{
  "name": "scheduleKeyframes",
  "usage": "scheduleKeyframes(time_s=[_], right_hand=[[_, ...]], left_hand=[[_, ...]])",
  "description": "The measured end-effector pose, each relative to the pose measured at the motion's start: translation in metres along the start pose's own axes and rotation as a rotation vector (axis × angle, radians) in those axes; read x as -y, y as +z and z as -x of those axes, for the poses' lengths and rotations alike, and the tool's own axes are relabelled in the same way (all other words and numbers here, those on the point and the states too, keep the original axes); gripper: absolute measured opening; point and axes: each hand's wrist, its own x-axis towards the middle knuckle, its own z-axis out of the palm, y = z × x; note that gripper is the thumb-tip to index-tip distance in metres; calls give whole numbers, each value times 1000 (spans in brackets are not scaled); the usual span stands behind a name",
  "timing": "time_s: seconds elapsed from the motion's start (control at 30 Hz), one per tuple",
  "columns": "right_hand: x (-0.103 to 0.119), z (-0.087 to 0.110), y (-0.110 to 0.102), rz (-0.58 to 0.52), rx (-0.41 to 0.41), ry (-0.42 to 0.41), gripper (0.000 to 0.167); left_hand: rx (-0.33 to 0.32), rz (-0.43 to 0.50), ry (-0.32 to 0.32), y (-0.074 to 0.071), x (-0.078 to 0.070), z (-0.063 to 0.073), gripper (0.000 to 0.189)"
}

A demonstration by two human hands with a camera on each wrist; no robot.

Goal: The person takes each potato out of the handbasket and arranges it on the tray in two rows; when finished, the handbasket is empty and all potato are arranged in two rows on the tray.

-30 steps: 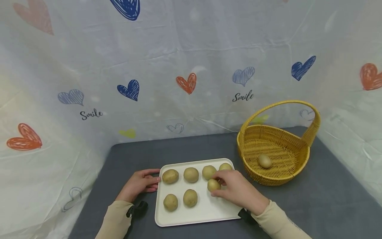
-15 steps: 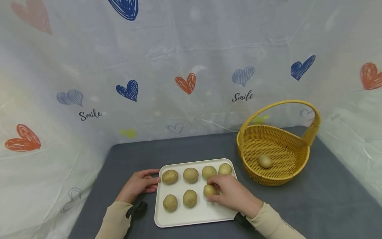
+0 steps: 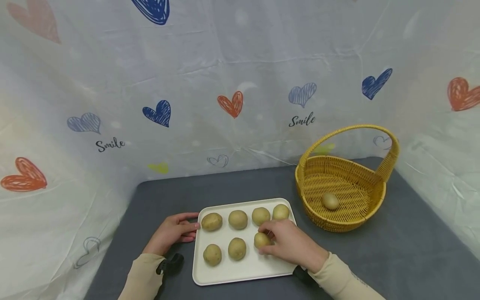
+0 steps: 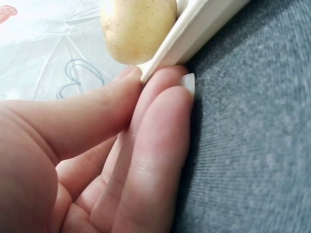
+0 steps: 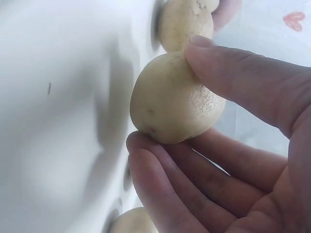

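Observation:
My right hand pinches a small round potato between thumb and fingertips, low over the right half of a white tray. In the right wrist view, the thumb lies on one side of the potato and the fingers on the other. At the tray's left edge, my left hand grips the rim, thumb on top and fingers against the outer side, as the left wrist view shows. A potato sits just inside that rim. Several more potatoes lie on the tray in two rows, such as the front-left potato.
A yellow wicker basket with a tall handle stands at the back right, one potato inside. Dark grey cloth covers the table. A white curtain printed with hearts hangs behind and at both sides.
My right hand has shifted slightly left and toward me with the potato, baring the back-right potato, and has then stayed almost still. My left hand keeps its grip on the tray's edge.

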Motion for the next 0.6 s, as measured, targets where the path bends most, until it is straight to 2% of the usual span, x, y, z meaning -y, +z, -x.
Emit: scheduleKeyframes(time_s=[0.6], right_hand=[[-2,0,3,-5,15,-4,34]], left_hand=[[23,-11,9,0,1,-1,67]])
